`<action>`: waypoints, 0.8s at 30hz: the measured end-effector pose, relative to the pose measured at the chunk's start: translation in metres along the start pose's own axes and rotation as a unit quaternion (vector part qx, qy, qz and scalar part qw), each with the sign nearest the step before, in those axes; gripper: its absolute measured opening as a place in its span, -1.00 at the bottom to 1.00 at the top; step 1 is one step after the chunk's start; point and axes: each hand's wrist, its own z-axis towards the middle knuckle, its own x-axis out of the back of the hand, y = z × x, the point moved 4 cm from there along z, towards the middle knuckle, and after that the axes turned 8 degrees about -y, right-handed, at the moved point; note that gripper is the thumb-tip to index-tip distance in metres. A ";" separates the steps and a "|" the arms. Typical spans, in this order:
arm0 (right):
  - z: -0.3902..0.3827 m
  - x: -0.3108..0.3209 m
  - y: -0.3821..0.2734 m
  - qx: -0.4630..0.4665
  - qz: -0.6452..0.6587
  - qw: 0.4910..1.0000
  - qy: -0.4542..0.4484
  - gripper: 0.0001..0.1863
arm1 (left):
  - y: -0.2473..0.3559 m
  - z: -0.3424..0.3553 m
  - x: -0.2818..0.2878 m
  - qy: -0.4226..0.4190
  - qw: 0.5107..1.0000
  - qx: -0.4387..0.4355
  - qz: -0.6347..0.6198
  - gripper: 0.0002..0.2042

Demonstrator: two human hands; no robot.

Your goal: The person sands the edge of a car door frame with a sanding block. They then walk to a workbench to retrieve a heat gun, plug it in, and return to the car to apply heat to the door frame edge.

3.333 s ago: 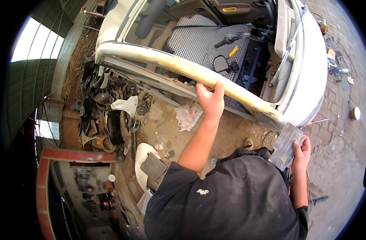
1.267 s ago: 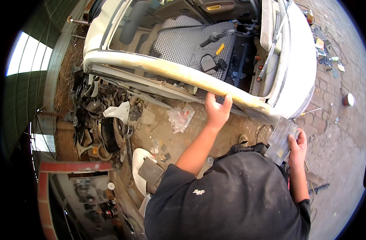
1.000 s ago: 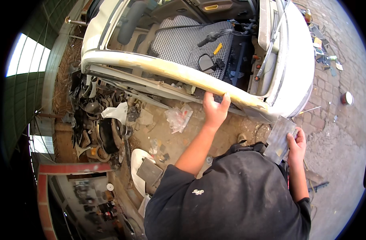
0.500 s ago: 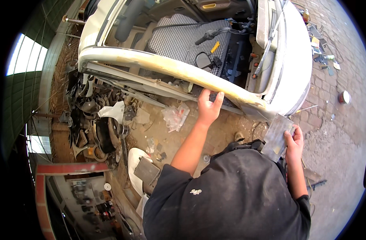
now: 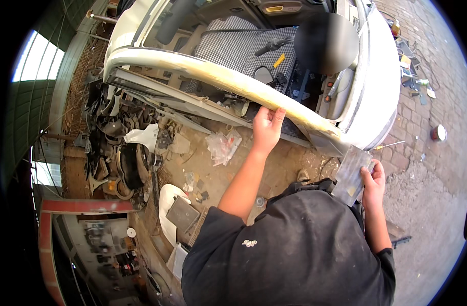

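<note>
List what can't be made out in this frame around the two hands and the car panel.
- Left hand on the cream panel: palm contact hidden by the hand's back.
- Flat grey sheet in the right hand: lower end hidden behind the dark shirt.
- Cabin items beside the checked seat: covered by a blurred patch.

Lower end of the flat grey metal plate (image 5: 349,173) behind the dark shirt (image 5: 294,250), right hand (image 5: 372,179) palm hidden.
</note>
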 end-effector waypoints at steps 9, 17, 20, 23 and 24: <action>-0.008 0.017 -0.008 0.001 0.004 0.999 0.037 -0.72 | 0.085 -0.014 0.009 0.024 0.886 -0.161 0.434 -0.85; -0.003 0.031 -0.008 0.008 0.006 0.999 0.043 -0.69 | 0.103 0.036 0.008 0.034 0.697 -0.214 0.683 -0.45; 0.000 0.032 -0.002 -0.001 0.013 0.999 0.032 -0.69 | 0.054 0.009 -0.028 -0.066 0.678 -0.210 0.702 -0.42; 0.004 0.026 -0.001 0.003 0.024 1.000 0.012 -0.69 | 0.011 -0.031 -0.082 -0.174 0.594 -0.232 0.751 -0.34; 0.005 0.024 -0.002 0.001 0.028 1.000 0.012 -0.69 | 0.002 -0.040 -0.094 -0.220 0.600 -0.235 0.732 -0.33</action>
